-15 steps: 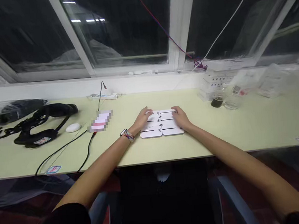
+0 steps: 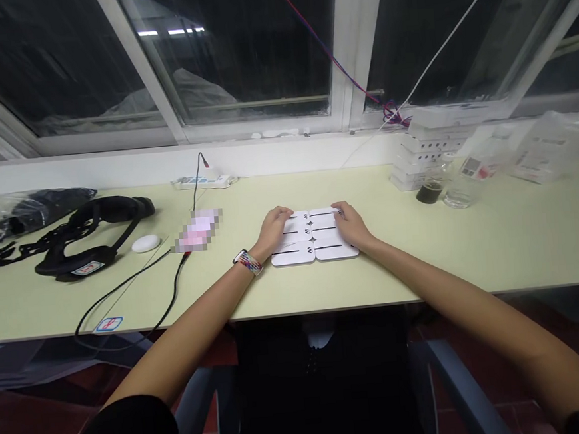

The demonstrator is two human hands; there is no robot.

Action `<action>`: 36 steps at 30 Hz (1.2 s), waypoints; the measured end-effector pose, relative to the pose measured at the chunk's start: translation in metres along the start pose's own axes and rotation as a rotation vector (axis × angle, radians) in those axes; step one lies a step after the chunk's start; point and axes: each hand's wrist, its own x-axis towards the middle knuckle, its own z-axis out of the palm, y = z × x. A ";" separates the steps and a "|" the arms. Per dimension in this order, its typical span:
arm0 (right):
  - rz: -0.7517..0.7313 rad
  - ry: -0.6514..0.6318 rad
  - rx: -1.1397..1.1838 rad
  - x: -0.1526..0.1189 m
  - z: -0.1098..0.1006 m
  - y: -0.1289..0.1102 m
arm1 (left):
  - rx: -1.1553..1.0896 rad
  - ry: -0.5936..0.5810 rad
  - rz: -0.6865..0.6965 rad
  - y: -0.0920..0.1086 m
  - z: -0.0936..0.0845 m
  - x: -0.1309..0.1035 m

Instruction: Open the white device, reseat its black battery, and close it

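Several white rounded-corner tiles [image 2: 293, 253] lie flat on the table in two touching columns. Black lines run across them, and marks like a W or a 3 are written on some. My left hand [image 2: 272, 230] curves round the outer left side, its fingers at the far corner and a woven-band watch [image 2: 247, 262] on the wrist. Opposite it, my right hand [image 2: 353, 225] hugs the outer right side, fingertips on the far right tile. The tiles sit clasped between both hands; parts of their outer edges are hidden under the palms.
On the left are a black headset [image 2: 75, 264], a white oval case [image 2: 146, 243], a blurred-out phone-like item [image 2: 198, 231] with a cable, and a power strip [image 2: 204, 182]. To the right stand white boxes [image 2: 409, 171], a dark-filled jar [image 2: 428, 192], a clear jar [image 2: 457, 195] and plastic bags [image 2: 540, 154].
The camera view has shifted slightly, and the picture is sharper. Both hands keep their places at the sides of the tiles, which stay in the same arrangement.
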 end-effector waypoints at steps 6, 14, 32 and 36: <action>-0.035 -0.012 -0.002 -0.002 0.003 0.004 | 0.018 -0.013 -0.003 0.001 -0.004 -0.006; -0.403 -0.079 -0.174 -0.030 -0.031 -0.019 | 0.096 0.051 0.043 0.003 -0.022 -0.007; -0.806 -0.381 -0.569 -0.081 -0.058 -0.025 | 0.305 0.027 0.294 0.016 -0.021 -0.018; -0.578 -0.391 -0.517 -0.077 -0.055 -0.027 | 0.295 -0.019 0.399 0.030 -0.020 -0.024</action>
